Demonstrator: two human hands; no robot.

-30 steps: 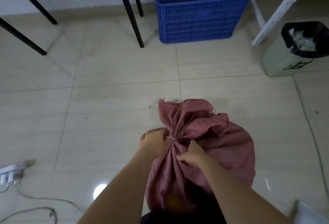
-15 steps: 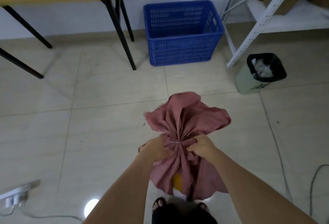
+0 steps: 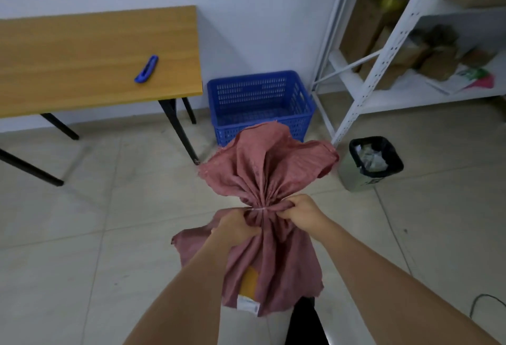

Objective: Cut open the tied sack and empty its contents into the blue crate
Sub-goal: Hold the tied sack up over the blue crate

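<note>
A dull red woven sack point(image 3: 271, 257) hangs in the air in front of me, its neck bound by a thin pale tie point(image 3: 257, 209). My left hand point(image 3: 236, 225) grips the neck from the left and my right hand point(image 3: 301, 211) grips it from the right. The loose mouth fans out above the tie. Something yellow with a white label shows through the sack's lower part. The blue crate point(image 3: 260, 103) stands on the floor by the wall, beyond the sack. A blue utility knife point(image 3: 146, 69) lies on the wooden table point(image 3: 82, 62).
White metal shelving point(image 3: 383, 51) with cardboard boxes stands at the right. A small bin with a black liner point(image 3: 369, 163) sits on the floor near its foot. Black table legs reach down left of the crate. A cable lies at the lower right.
The sack has risen off the floor with both hands on its neck. My view has lifted, bringing the table top, the knife and the shelving into sight.
</note>
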